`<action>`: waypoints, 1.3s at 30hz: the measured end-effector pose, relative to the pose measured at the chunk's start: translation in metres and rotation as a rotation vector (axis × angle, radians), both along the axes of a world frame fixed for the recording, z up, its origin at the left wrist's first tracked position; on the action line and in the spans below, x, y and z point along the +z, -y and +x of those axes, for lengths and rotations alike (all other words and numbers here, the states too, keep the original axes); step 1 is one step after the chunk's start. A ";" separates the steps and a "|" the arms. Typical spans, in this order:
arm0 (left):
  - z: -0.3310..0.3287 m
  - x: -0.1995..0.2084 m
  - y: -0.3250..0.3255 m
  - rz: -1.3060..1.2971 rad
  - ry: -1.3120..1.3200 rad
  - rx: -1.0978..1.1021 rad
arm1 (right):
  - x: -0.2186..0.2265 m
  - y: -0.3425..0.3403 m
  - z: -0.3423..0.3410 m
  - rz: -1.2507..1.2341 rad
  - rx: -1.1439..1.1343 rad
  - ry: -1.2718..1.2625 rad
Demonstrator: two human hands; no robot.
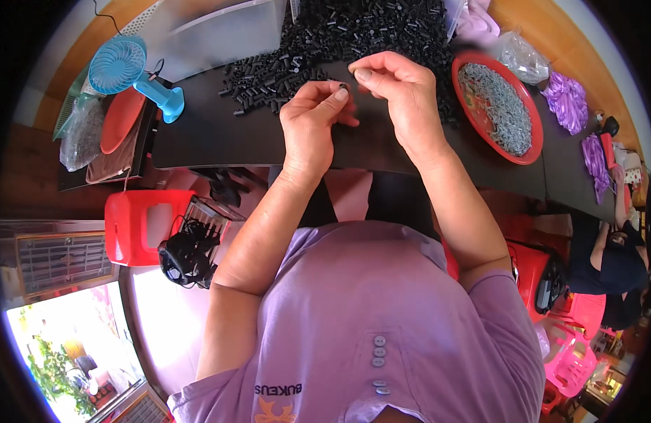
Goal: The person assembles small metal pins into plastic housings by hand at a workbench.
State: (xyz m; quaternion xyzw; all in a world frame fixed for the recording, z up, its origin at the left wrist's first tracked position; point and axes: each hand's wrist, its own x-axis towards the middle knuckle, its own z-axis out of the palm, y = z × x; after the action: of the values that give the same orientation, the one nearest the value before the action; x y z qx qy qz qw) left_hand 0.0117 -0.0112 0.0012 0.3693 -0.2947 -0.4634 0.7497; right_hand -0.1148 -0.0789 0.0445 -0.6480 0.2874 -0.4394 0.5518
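Note:
My left hand [310,130] is closed above the near part of the dark table, its thumb and forefinger pinching a small black plastic piece [344,87]. Only the end of that piece shows. Beside it, slightly higher, my right hand [410,99] has thumb and forefinger pressed together. Whatever it may hold is too small to make out. The two hands are apart. Beyond them spreads a large heap of small black cylindrical parts [367,28]. To the right of my right hand lies a red oval tray [535,144] with many small silvery metal pieces [505,106].
A blue fan [119,65] stands at the left, near a translucent plastic bin [226,39]. Clear plastic bags [520,56] and purple bags [566,102] lie at the right. A red stool [131,229] is below left. Another person [607,254] sits at far right.

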 end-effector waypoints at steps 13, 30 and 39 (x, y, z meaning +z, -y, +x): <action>-0.003 0.001 -0.001 0.055 0.093 -0.004 | -0.013 0.003 0.006 0.147 0.065 0.109; -0.006 0.003 -0.002 0.102 0.276 0.007 | -0.014 0.001 0.000 -0.164 -0.004 -0.139; -0.007 0.003 -0.004 0.120 0.344 -0.002 | -0.020 0.004 0.000 -0.617 -0.132 -0.292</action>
State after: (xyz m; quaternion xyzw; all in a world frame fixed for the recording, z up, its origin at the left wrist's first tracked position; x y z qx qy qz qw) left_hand 0.0046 -0.0068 0.0046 0.4868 -0.3909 -0.4109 0.6644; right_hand -0.1150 -0.0830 0.0243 -0.8205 0.2582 -0.4427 0.2533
